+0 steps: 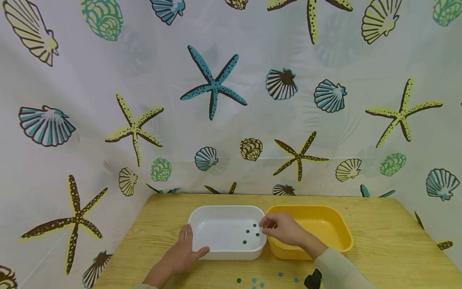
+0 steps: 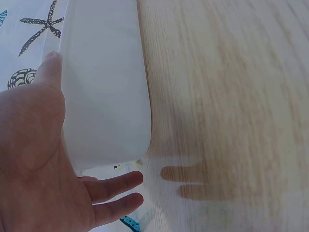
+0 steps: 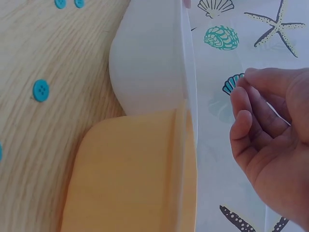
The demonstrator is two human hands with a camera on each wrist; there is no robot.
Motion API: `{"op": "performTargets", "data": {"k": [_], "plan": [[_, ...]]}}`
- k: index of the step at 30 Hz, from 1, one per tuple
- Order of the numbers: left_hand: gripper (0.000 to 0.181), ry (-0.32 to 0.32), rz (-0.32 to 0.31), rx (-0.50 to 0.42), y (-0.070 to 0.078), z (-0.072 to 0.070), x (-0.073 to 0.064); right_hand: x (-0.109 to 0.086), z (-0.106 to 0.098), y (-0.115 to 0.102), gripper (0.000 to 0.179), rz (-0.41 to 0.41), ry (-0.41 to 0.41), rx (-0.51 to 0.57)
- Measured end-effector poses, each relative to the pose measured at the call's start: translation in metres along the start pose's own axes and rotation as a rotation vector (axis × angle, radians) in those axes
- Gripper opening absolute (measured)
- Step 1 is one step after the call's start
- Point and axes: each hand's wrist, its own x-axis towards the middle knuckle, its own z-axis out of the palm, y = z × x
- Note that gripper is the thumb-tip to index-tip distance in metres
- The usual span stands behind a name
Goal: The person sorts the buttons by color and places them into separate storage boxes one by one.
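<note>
Straight fingers of my left hand (image 1: 180, 251) rest against the left end of a white plastic tub (image 1: 225, 255), the thumb spread along its front wall. In the left wrist view, the thumb lies by the rim and two fingers extend past the corner. My right hand (image 1: 283, 229) is over the place where the white tub meets a yellow tub (image 1: 346, 237). Its thumb and index fingertip pinch a small button (image 1: 261, 228), mostly hidden by the fingers. Several dark green buttons (image 1: 244, 242) lie inside the white tub, near its right end.
On the wooden table (image 1: 379, 237), in front of the tubs, lie one green button (image 1: 239, 280) and several blue buttons (image 1: 280, 274). A curtain (image 1: 231, 132) printed with shells and starfish hangs behind and at both sides.
</note>
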Motion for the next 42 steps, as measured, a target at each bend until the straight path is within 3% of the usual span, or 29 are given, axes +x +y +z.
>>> {"op": "performTargets", "data": {"k": [11, 24, 32, 42], "plan": [[0.105, 0.003, -0.008, 0.004, -0.001, 0.001, -0.001, 0.020, 0.002, -0.001, 0.010, 0.020, 0.028, -0.033], [0.105, -0.001, -0.005, 0.019, -0.001, 0.002, 0.001, 0.041, 0.003, 0.007, 0.013, 0.126, 0.043, 0.054], [0.106, -0.002, -0.010, 0.012, -0.004, 0.002, 0.002, 0.051, 0.007, 0.011, 0.013, 0.133, 0.045, 0.075], [0.105, -0.002, -0.005, 0.005, -0.001, 0.000, 0.001, 0.056, 0.012, 0.012, 0.016, 0.198, 0.039, 0.096]]}}
